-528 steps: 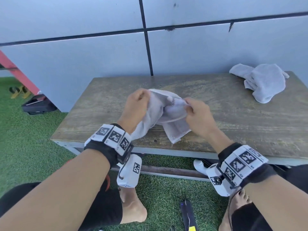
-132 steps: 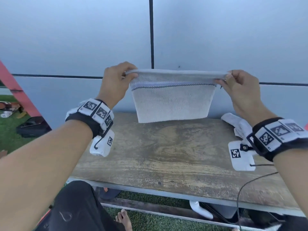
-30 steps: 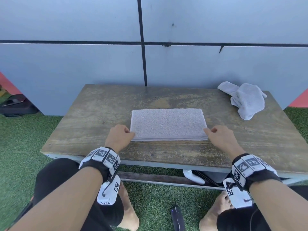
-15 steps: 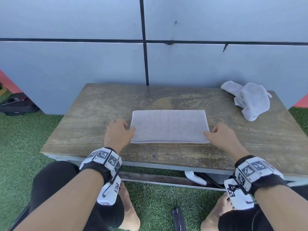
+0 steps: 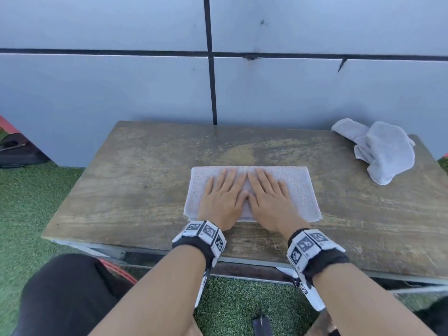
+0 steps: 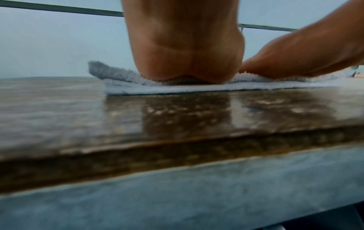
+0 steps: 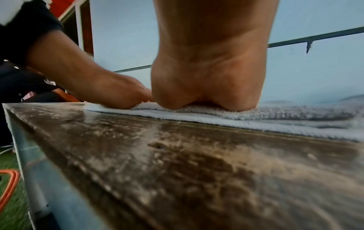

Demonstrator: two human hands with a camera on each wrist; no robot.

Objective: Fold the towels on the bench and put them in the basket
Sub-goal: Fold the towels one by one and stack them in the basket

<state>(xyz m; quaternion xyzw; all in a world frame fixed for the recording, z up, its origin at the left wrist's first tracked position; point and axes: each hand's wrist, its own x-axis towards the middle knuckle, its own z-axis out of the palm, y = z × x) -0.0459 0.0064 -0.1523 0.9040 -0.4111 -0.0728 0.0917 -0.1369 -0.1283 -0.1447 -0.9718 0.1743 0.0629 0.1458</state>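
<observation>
A folded grey towel [image 5: 300,187] lies flat in the middle of the wooden bench [image 5: 135,190]. Both my hands lie palm down on it, side by side, fingers straight and pointing away from me. My left hand [image 5: 221,192] presses the towel's left half and my right hand [image 5: 268,194] its middle, thumbs touching. In the left wrist view the heel of my left hand [image 6: 185,51] bears on the towel [image 6: 122,82]. The right wrist view shows my right hand [image 7: 210,70] pressing the towel [image 7: 295,118]. A second, crumpled grey towel [image 5: 383,151] sits at the bench's far right corner.
A grey panelled wall [image 5: 145,81] stands right behind the bench. Green artificial turf [image 5: 26,197] surrounds it. An orange-red rim [image 5: 116,269] shows under the bench's front edge by my left knee, and again low in the right wrist view [image 7: 9,183]. A dark bag [image 5: 17,151] lies far left.
Both hands moved from the towel's outer near corners onto its top and now lie flat together at its middle. The towel stays in place.
</observation>
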